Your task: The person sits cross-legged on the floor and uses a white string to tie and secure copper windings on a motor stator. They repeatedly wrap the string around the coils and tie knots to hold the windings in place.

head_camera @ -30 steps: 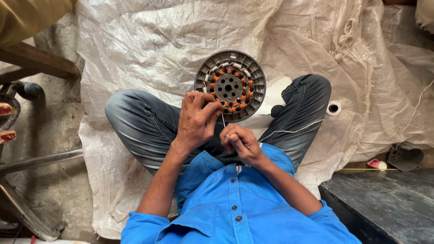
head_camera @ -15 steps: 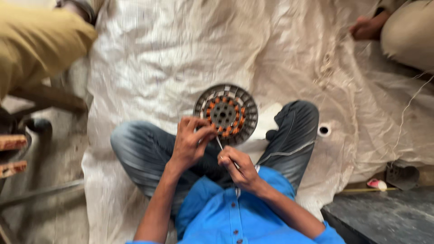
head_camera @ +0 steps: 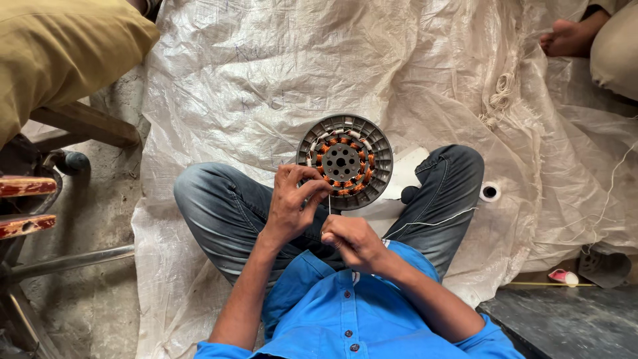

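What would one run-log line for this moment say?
left hand: on stator rim | right hand: pinching thread | stator: in lap

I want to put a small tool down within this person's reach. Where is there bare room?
Bare white sheet beyond the round stator and left of the left knee. Crowded: the lap, where the left hand and right hand work, and by the tape roll.

Bright blue buttoned shirt, short sleeves; faded grey-blue jeans; bare forearms.
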